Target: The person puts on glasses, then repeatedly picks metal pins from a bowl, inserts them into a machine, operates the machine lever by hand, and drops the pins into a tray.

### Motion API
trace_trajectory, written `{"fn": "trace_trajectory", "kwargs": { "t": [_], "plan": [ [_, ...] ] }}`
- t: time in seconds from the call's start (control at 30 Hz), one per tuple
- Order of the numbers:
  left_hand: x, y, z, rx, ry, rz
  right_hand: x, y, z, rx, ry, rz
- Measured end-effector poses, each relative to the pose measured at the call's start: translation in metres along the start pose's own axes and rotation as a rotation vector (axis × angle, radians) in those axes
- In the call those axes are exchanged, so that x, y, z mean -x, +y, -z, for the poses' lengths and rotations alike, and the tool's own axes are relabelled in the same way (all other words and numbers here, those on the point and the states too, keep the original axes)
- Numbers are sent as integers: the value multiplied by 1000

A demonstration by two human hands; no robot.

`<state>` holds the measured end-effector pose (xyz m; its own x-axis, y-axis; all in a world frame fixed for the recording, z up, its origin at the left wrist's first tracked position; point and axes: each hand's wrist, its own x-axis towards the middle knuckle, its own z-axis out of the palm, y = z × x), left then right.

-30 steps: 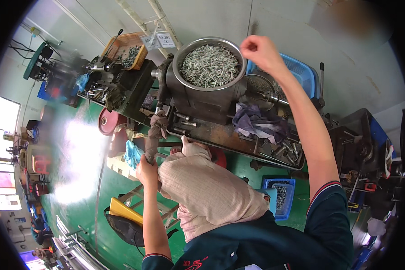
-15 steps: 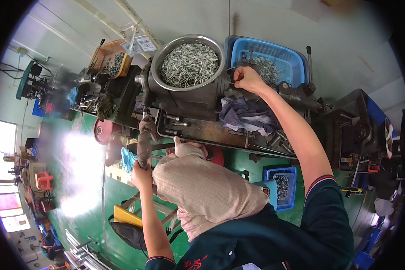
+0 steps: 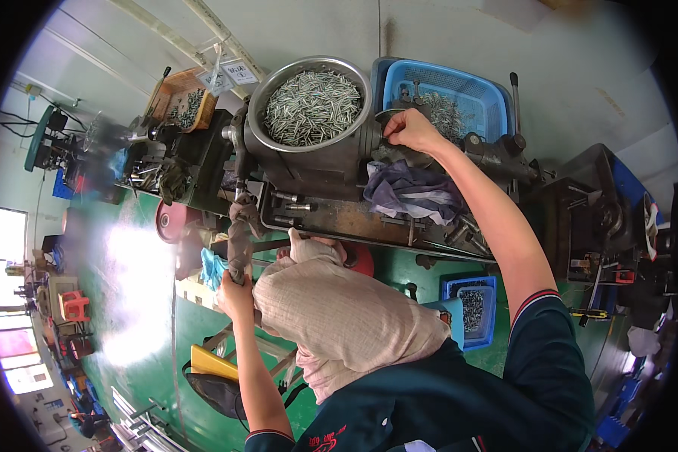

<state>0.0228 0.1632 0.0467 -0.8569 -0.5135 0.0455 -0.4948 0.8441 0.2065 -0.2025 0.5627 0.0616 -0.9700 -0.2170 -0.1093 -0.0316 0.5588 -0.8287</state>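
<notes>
My left hand (image 3: 236, 296) is closed around the lower end of a long lever wrapped in worn brown cloth (image 3: 239, 239). The lever hangs from the left side of a dark bench machine (image 3: 316, 175). At the machine's right end, my right hand (image 3: 414, 131) holds its fingertips pinched together by the spindle. Whatever they hold, if anything, is too small or hidden to make out. A round steel bowl (image 3: 255, 125) on top of the machine is heaped with small metal pins (image 3: 313, 109). Below my right wrist lies a crumpled purple-grey rag (image 3: 410, 192).
Behind my right hand stands a blue plastic basket (image 3: 497, 102) with more metal pins. The machine's tray (image 3: 346, 226) holds loose metal tools. An orange bin (image 3: 203, 113) of small parts sits at the left. A blue crate (image 3: 489, 313) is on the green floor. Beige cloth covers my lap.
The whole view has shifted slightly. My right fingertips are a little farther left, nearer the machine's end. My left hand keeps its grip on the lever.
</notes>
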Motion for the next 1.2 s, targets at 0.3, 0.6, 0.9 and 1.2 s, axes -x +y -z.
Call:
{"fn": "trace_trajectory", "kwargs": {
  "t": [0.3,0.6,0.9,1.2],
  "plan": [
    [2,4,1,31,13,-28,1,1,0,-14,67,1],
    [1,-1,-1,1,59,-24,8,-12,-7,68,128,68],
    [-40,-31,5,-96,100,-62,11,-13,-7,105,169,81],
    [-74,-54,5,-79,107,-194,10,-17,3,164,147,105]
  ]
}}
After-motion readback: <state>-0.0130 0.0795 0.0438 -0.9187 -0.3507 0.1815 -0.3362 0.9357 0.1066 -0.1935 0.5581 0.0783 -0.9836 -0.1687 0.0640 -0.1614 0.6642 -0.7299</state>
